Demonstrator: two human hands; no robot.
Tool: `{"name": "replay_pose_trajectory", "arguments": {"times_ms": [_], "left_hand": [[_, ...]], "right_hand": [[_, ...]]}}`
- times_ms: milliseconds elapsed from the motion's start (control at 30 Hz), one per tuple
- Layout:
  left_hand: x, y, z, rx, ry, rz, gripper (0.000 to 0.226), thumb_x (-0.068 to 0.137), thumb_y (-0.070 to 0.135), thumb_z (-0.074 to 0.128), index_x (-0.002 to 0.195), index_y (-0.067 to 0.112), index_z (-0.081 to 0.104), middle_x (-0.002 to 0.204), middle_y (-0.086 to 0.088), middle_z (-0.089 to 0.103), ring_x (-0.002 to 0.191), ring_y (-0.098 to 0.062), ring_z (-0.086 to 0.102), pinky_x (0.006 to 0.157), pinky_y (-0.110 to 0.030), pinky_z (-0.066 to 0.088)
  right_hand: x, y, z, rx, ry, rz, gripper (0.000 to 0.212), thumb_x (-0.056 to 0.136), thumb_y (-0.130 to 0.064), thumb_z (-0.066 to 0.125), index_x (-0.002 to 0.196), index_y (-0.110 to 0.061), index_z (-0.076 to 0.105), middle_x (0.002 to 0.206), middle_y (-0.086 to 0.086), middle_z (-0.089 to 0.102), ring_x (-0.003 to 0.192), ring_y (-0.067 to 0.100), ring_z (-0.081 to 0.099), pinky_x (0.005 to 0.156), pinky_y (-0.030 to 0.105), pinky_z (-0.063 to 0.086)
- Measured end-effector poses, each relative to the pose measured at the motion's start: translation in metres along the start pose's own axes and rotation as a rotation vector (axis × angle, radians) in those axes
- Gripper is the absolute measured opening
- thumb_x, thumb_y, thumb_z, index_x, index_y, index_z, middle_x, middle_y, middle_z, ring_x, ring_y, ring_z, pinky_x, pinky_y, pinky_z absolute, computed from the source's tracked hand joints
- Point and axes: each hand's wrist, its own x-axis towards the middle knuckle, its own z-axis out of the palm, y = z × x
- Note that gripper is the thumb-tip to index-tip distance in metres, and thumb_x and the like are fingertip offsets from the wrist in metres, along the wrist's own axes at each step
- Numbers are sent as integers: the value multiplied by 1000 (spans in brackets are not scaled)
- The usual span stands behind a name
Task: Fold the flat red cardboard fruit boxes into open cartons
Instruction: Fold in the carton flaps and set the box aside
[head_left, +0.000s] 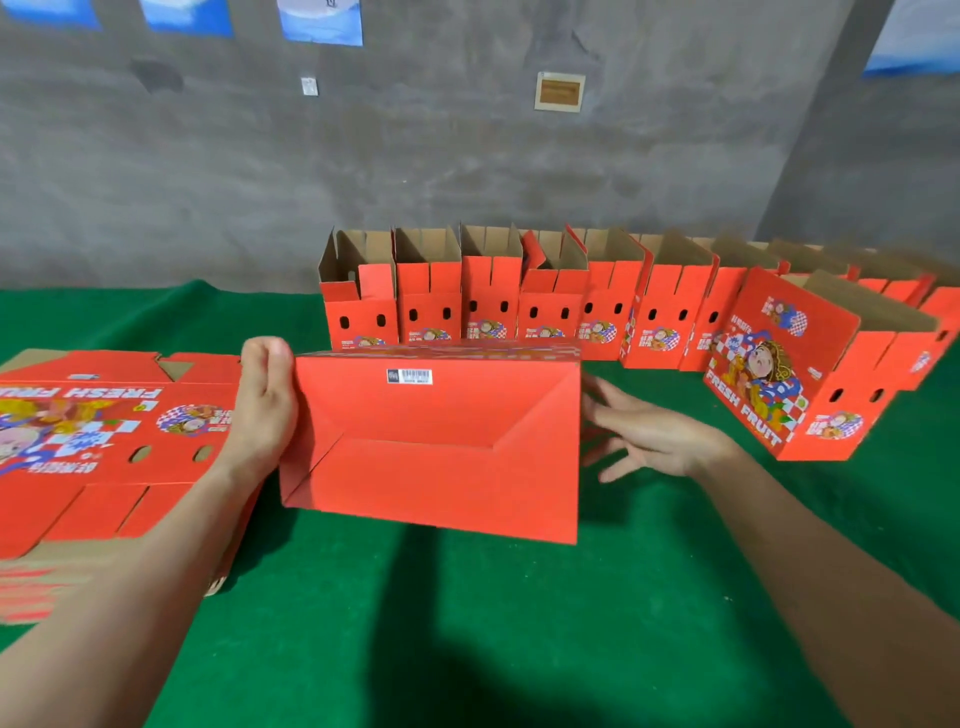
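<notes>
A folded red carton (436, 441) is held up over the green table, its closed bottom with a barcode sticker facing me. My left hand (265, 400) grips its left edge, fingers curled round behind it. My right hand (649, 431) hovers just off the carton's right edge, fingers spread and straight, holding nothing. A stack of flat red fruit boxes (104, 447) lies on the table at the left, under my left forearm.
A row of several folded open cartons (488, 301) stands along the back of the green table (467, 623), against a grey wall. One more carton (810, 369) sits tilted at the right. Bare green cloth stretches in front of me.
</notes>
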Motion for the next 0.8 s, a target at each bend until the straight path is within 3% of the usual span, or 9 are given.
{"name": "replay_pose_trajectory", "arguments": {"times_ms": [133,267,300,367,433,500,567,667,800], "left_hand": [[-1,-2,7,-38,42,-29,25,103,12,30,83,21,43,92,-5,43,89,-10,39,81,-9,31],[-1,-17,17,-34,-141,-264,27,98,3,38,83,18,54,87,-9,56,74,-17,50,69,-21,43],[-3,-24,21,48,-206,-321,22,98,2,39,93,12,58,94,-17,59,77,-27,55,71,-31,46],[-11,-31,28,222,-286,-366,26,96,1,42,116,2,59,114,-28,60,85,-38,59,71,-30,49],[-21,-30,37,256,-359,-370,32,93,1,47,124,0,56,123,-27,58,90,-36,61,63,-23,45],[-29,-25,48,264,-449,-345,32,93,4,52,124,1,56,127,-20,58,109,-29,58,80,-24,44],[-37,-21,57,267,-527,-322,31,93,5,54,123,1,57,127,-18,59,117,-26,56,93,-29,41],[-47,-17,70,287,-616,-293,31,93,8,57,123,2,58,126,-14,60,118,-24,56,97,-27,40],[-67,-29,86,355,-723,-277,35,92,11,58,126,2,56,131,-12,57,121,-22,54,102,-26,38]], "right_hand": [[-1,5,-3,61,34,-81,58,81,-38,68,132,-38,41,123,0,63,89,21,71,75,33,58],[1,13,2,52,143,-159,55,77,-15,78,119,-34,48,92,-1,71,91,17,66,79,28,58],[2,14,4,-30,208,-188,55,73,-16,81,113,-36,49,90,-5,65,90,12,61,77,19,55],[4,20,9,-319,376,-214,57,69,-26,84,111,-39,47,97,-12,50,92,7,52,80,14,45],[8,32,16,-550,505,-182,62,71,-35,81,120,-40,42,106,-4,37,90,18,51,88,28,41],[13,47,25,-672,615,-167,57,78,-32,74,124,-39,41,114,1,29,78,24,51,92,34,41],[18,64,31,-752,724,-158,51,82,-24,70,127,-31,46,126,10,27,76,24,54,93,38,42],[29,94,32,-788,782,-90,46,86,-18,67,128,-22,49,136,22,22,94,43,59,92,43,46],[36,133,37,-769,722,68,37,92,-35,57,126,-22,48,147,30,8,101,43,59,93,39,47]]}}
